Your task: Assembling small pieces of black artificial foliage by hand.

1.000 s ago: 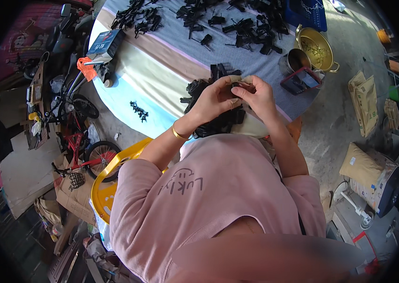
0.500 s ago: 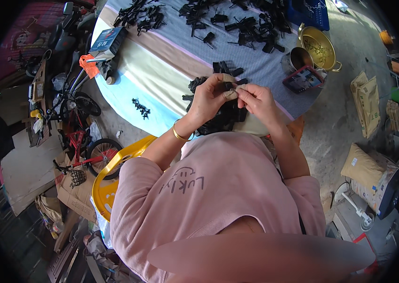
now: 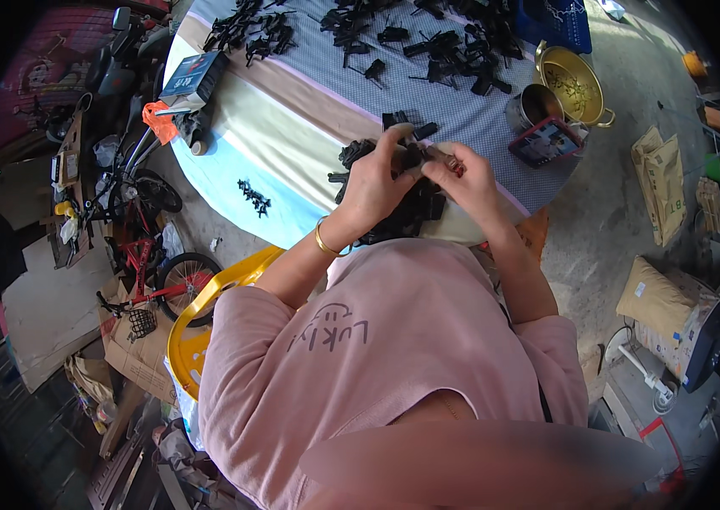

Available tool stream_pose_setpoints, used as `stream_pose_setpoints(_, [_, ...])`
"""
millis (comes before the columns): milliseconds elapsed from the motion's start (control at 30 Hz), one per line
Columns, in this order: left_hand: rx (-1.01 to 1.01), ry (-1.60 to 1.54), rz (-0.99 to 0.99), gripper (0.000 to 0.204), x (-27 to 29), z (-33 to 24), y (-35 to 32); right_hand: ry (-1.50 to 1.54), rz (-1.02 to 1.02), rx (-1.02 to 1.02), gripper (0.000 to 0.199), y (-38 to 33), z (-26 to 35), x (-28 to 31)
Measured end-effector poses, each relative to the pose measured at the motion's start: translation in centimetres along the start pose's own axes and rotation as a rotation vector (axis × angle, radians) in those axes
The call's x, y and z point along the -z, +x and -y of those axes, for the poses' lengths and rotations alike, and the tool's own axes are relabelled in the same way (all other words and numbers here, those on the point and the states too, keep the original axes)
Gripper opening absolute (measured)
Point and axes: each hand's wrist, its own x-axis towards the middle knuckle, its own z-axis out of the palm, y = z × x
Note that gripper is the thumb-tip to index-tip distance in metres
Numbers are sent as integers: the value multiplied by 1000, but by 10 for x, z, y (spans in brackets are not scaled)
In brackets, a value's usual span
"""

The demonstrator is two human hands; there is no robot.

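Observation:
My left hand and my right hand meet over the near edge of a round table covered in striped cloth. Together they grip a small black plastic part between the fingertips. Just under the hands lies a heap of similar black parts. A gold bangle sits on my left wrist. My pink sleeves fill the lower half of the picture.
Several more black parts are spread over the far side of the table, with a small cluster at the left. A brass bowl, a metal cup and a phone stand at the right. A yellow basin, a red bicycle and sacks surround the table.
Both hands stay together at the heap, fingers shifting slightly on the black part. The view has tilted a little, so the table sits lower in the picture.

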Motion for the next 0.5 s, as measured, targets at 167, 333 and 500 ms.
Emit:
stream_pose_setpoints(167, [-75, -74, 325, 64, 15, -7, 0, -221, 181, -23, 19, -3, 15, 8])
stream_pose_setpoints(333, [197, -827, 646, 66, 39, 3, 6, 86, 221, -68, 20, -7, 10, 18])
stream_pose_setpoints(500, [305, -1128, 647, 43, 20, 14, 3, 107, 328, 57, 16, -4, 19, 12])
